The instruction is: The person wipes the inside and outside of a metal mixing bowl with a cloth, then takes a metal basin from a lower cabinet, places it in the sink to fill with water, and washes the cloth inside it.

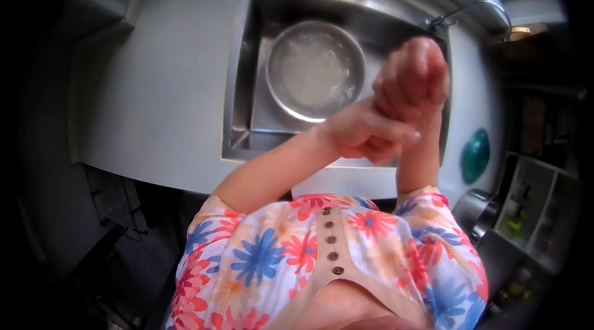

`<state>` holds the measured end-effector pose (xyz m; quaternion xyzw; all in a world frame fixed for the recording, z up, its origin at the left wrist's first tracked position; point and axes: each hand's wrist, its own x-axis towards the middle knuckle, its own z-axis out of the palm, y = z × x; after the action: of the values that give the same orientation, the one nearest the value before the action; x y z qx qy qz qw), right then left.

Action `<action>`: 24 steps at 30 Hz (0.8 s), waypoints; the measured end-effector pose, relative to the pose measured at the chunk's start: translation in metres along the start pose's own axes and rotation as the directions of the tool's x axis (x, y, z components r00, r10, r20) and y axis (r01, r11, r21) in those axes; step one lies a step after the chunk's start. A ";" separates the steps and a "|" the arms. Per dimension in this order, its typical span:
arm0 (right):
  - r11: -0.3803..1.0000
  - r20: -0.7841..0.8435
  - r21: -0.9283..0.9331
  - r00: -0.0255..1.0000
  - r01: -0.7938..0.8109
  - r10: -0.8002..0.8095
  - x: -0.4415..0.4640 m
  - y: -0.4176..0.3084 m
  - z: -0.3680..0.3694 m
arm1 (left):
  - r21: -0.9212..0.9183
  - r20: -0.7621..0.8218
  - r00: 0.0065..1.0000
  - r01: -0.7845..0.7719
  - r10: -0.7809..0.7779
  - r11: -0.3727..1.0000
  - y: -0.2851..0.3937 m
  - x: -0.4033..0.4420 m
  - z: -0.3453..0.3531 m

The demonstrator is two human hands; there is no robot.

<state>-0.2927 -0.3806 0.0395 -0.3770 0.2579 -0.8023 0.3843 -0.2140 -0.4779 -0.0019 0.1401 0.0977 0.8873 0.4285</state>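
Note:
My right hand (413,76) is raised over the right part of the sink, curled into a fist and blurred by motion. Just below it, my left hand (370,135) crosses at the right wrist, its fingers curled and its thumb lying over the forearm. Whether the left fingers grip the wrist cannot be made out, and the inside of both hands is hidden. Left of the hands, a wide round metal basin (315,73) with cloudy liquid in it stands in the steel sink (263,116).
A pale countertop (161,82) stretches left of the sink. On the right counter lies a green, rounded object (475,155), with a metal pot (475,209) lower down. A thin curved tap (470,11) rises behind, and a rack (535,206) stands at far right.

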 end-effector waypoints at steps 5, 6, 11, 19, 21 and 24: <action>0.884 -0.719 -0.129 0.656 -0.450 0.229 0.001 0.038 -0.021 | 0.163 -0.619 0.781 0.028 0.080 0.986 -0.001 -0.006 -0.033; 0.881 -0.761 -0.134 0.617 -0.453 0.201 -0.004 0.054 -0.035 | 0.212 -0.665 0.737 0.027 0.124 0.977 -0.005 -0.006 -0.048; 0.850 -0.910 -0.198 0.414 -0.488 0.027 -0.035 0.133 -0.082 | 0.503 -0.842 0.356 0.244 0.406 0.829 -0.038 -0.007 -0.144; 0.740 -0.881 -0.371 0.464 -0.560 -0.090 -0.051 0.125 -0.084 | 0.661 -0.661 0.459 0.731 0.594 0.170 -0.001 -0.014 -0.141; 0.544 -0.838 -0.484 0.541 -0.685 -0.064 -0.056 0.111 -0.082 | 0.716 -0.620 0.553 0.688 0.557 0.114 0.007 -0.019 -0.134; 0.321 -0.853 -0.486 0.521 -0.813 0.029 -0.054 0.090 -0.074 | 0.764 -0.588 0.645 0.641 0.489 0.074 0.016 -0.023 -0.115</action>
<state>-0.2919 -0.3788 -0.0888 -0.0726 0.8481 -0.4762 0.2207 -0.2500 -0.5118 -0.1092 -0.0010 0.8475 0.4999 0.1786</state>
